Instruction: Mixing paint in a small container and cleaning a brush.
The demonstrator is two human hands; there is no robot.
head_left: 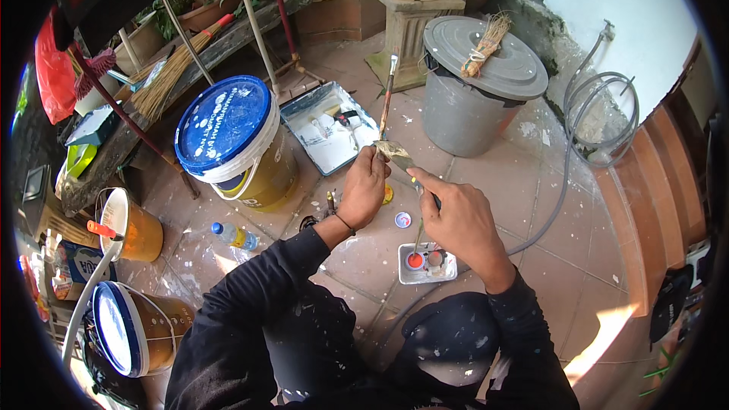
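Note:
My left hand [361, 190] grips a thin, paint-stained brush [388, 91], held upright with its tip upward. My right hand [459, 224] holds a scraper [399, 154], its stained flat blade at my left fingertips against the brush's lower part. Below my right hand is a small white tray [443, 275] with a red paint cup [414, 260], a second cup and a thin stick. A small lid [403, 219] lies beside it on the tiles. Farther forward, a large paint tray [319, 152] holds white paint and tools I cannot make out clearly.
Paint buckets [266, 178], [156, 330] and a water bottle [231, 235] stand left, near a cluttered bench [91, 186] with brooms. A lidded grey bin [463, 121], pedestal with pot [402, 45], coiled hose [607, 118] and curved step [661, 197] border the back and right.

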